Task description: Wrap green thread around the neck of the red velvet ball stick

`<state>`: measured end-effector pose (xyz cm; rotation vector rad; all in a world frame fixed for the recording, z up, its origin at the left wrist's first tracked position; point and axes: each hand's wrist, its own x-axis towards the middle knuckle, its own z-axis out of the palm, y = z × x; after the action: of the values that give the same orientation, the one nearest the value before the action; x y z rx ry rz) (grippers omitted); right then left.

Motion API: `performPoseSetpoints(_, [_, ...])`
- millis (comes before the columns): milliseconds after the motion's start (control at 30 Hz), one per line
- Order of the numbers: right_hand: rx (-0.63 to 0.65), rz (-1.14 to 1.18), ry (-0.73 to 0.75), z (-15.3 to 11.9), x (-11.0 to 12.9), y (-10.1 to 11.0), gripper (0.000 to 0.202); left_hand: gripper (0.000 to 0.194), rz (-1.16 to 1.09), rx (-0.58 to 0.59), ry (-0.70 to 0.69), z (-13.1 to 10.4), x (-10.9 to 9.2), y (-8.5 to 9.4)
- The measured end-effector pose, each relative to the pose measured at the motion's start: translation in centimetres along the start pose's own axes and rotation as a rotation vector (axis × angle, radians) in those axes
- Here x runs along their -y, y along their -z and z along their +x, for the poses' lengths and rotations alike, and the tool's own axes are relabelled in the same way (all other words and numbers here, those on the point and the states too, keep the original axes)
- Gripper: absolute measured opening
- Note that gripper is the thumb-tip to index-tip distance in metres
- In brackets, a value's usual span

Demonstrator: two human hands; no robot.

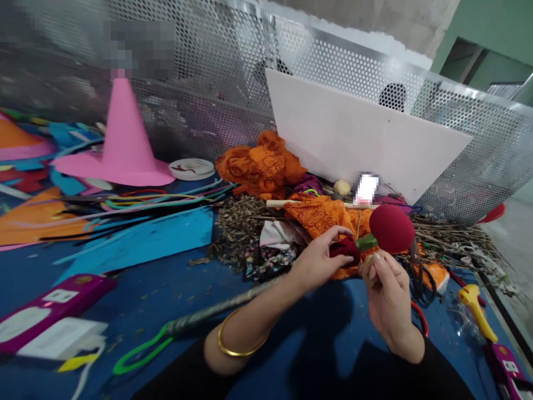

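Observation:
A dark red cloth form has a round ball-like head [392,228] at its right end. Green wrapping [366,243] circles its narrow neck. My left hand [318,261], with a gold bangle on the forearm, closes its fingers around the left part of the red form. Just below the green neck, my right hand [387,289] is pinched on something small that I cannot make out. Orange patterned cloth [318,216] lies behind both hands, and dark-handled scissors [423,278] rest right of my right hand.
A pink cone hat [127,133] stands at the left beside a white tape roll [192,169]. Blue sheets [166,239], dry plant bits [239,222] and a rod with a green loop [216,308] lie around. A yellow tool [478,312] is at the right, a white board [353,128] behind.

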<state>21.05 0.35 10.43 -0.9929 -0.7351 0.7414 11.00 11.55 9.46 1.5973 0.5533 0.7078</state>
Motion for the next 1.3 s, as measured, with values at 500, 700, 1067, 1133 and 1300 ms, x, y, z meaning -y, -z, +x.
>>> performPoseSetpoints(500, [0.108, -0.040, -0.014, 0.5, 0.7, 0.0, 0.037, 0.022, 0.327, -0.018, -0.024, 0.4, 0.7, 0.5])
performPoseSetpoints(700, [0.270, -0.458, 0.228, 1.6, 2.8, 1.4, 0.028, 0.018, 0.774, 0.034, 0.001, -0.7, -0.6, 0.1])
performPoseSetpoints(1067, [0.266, -0.481, 0.228, 2.8, 2.3, 2.0, 0.023, 0.023, 1.268, 0.081, -0.175, -2.2, -0.7, -1.6])
performPoseSetpoints(1133, [0.282, -0.452, 0.207, 2.7, 2.1, 1.8, 0.024, 0.024, 1.313, 0.092, -0.227, -2.3, -0.2, -1.7])
performPoseSetpoints(1300, [0.198, -0.373, 0.122, 2.7, 1.5, 1.5, 0.021, 0.027, 1.405, 0.070, -0.348, -2.5, 0.9, -2.0])
